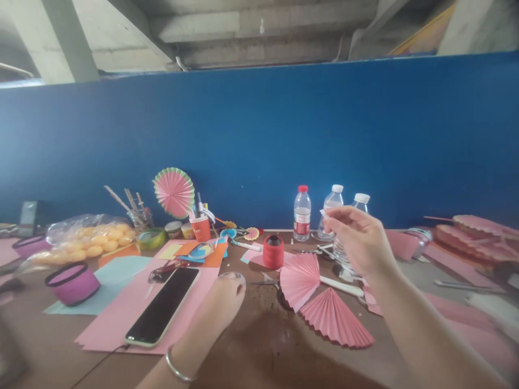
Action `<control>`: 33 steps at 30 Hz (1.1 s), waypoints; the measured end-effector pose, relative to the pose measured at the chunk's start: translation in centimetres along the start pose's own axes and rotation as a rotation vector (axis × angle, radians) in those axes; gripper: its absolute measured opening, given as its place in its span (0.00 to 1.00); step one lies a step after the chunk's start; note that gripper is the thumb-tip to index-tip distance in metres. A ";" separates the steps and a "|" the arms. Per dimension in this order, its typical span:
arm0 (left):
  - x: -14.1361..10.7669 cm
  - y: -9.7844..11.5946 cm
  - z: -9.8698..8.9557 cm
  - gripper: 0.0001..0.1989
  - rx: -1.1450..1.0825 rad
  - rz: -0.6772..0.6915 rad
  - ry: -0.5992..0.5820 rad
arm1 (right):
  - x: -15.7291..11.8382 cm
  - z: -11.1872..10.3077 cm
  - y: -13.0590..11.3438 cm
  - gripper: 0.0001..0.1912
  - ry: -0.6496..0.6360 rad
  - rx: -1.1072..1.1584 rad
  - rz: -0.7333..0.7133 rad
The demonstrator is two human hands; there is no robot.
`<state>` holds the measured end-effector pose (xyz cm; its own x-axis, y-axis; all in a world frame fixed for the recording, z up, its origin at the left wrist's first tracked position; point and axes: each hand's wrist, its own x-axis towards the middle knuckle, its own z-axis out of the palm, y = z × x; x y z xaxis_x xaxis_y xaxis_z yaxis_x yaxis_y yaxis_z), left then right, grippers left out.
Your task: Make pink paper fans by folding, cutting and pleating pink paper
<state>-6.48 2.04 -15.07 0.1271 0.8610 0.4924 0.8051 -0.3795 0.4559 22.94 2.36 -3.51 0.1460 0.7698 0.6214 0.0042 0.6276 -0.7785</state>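
My right hand is raised in front of the white-capped bottles. Its thumb and fingertips pinch a small whitish piece, too small to tell what it is. My left hand rests low over the brown table, fingers curled in. Whatever may be inside it is hidden. To its right lie open scissors, partly covered by a pleated pink paper fan with a white stick handle. Another pleated pink paper fan lies in front, spread flat. A red spool of thread stands behind the scissors.
A phone lies on pink paper at left, beside a purple band. Behind are a bag of yellow balls, a red cup of pens and a round fan. A red-capped bottle stands by the blue wall.
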 end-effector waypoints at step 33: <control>10.7 13.1 5.6 0.14 -0.142 0.329 -0.270 | 0.0 -3.3 -7.6 0.09 0.108 0.155 -0.007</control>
<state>8.61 8.15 -8.00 0.5247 0.7374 0.4254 0.6117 -0.6741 0.4141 26.20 -2.77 2.12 0.2523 0.7539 0.6067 -0.1462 0.6495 -0.7462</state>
